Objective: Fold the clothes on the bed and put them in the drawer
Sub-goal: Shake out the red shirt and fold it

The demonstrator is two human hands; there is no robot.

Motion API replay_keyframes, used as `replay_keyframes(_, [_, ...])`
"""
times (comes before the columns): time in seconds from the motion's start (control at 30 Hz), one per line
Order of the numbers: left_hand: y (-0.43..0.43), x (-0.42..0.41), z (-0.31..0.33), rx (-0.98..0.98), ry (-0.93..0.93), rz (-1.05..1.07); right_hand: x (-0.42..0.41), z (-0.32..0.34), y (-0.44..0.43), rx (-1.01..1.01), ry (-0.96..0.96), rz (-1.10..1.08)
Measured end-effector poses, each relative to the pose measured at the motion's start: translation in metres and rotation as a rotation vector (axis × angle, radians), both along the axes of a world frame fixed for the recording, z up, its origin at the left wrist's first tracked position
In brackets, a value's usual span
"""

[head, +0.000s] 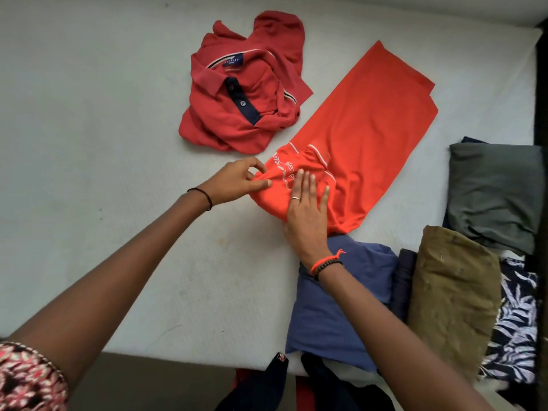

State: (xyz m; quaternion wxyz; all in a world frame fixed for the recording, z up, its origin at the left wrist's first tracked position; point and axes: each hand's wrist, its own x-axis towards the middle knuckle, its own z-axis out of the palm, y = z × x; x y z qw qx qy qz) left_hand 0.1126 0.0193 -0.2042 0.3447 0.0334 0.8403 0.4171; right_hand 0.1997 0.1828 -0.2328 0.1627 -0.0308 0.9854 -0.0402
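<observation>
**A pale bed under soft, even light**

The bed fills nearly the whole view. Its surface is a pale grey-white cover with a fine woven texture. Faint yellowish marks and a few small dark specks show on it toward the near side. Its near edge runs across the bottom of the view. Below that edge lies a strip of dull grey-brown floor. Along the right side a dark upright band borders the bed; what it belongs to cannot be told. The light is soft and diffuse, casting only weak shadows.
</observation>
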Motion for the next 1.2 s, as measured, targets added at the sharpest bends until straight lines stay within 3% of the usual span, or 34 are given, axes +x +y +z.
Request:
replay_keyframes(0.13, [-0.007, -0.016, 0.014, -0.067, -0.049, -0.160, 0.005, 0.003, -0.010, -0.097, -0.216, 0.018])
replay_keyframes(0.23, [-0.013, -0.026, 0.009, -0.044, 0.343, -0.168, 0.015, 0.009, -0.011, -0.126, -0.252, -0.009])
replay_keyframes(0.3, [-0.002, -0.030, 0.005, 0.088, 0.561, -0.344, 0.020, 0.011, -0.012, -0.130, -0.267, -0.032])
replay_keyframes(0.37, [0.022, -0.028, -0.003, 0.112, 0.562, -0.586, 0.025, 0.012, -0.016, -0.132, -0.295, -0.041])
replay_keyframes(0.47, [0.052, -0.025, -0.026, -0.011, 0.412, -0.842, 0.033, 0.015, -0.024, -0.135, -0.348, -0.045])
replay_keyframes(0.63, [0.052, -0.031, -0.054, 0.102, 0.136, -0.585, 0.032, 0.027, -0.019, -0.224, -0.381, -0.108])
replay_keyframes(0.87, [0.055, -0.055, -0.042, 0.190, -0.335, -0.215, -0.031, 0.068, 0.023, -0.601, -0.554, -0.222])
replay_keyframes(1.03, [0.056, -0.061, -0.047, 0.253, -0.246, -0.058, -0.100, 0.083, 0.091, -1.019, -0.786, -0.558])
replay_keyframes(1.2, [0.063, -0.071, -0.064, 0.249, -0.356, 0.119, -0.153, 0.056, 0.147, -1.030, -0.978, -0.652])
